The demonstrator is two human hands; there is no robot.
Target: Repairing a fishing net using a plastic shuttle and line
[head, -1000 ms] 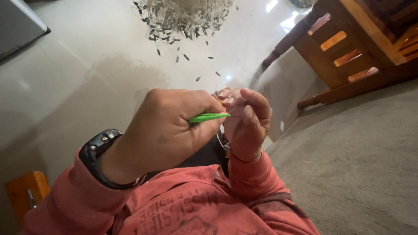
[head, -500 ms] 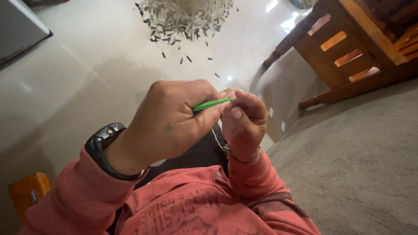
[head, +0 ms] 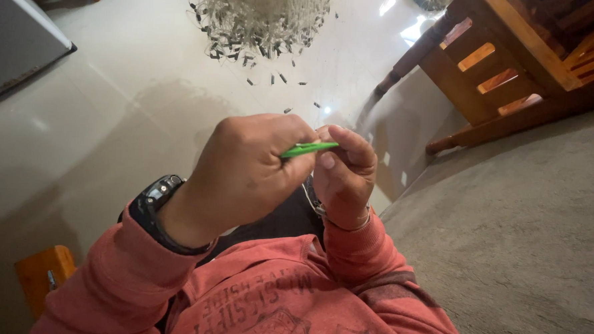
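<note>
We raise both hands slightly since a second ago. Green tool (head: 309,148) tilts from low toward level, tip now against right hand (head: 345,176) fingers. Left hand (head: 250,168) grip closes tighter.

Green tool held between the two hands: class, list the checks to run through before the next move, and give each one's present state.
1. Slim green plastic tool gripped firmly in the left hand: ok.
2. Right hand fingers meet the tool's tip: ok.
3. What the right fingers pinch: cannot tell, hidden.
4. Black wristwatch clear of the tool: ok.
5. Small dark pieces kept with the white netting pile: not ok, several lie scattered on the pale glossy floor.
</note>
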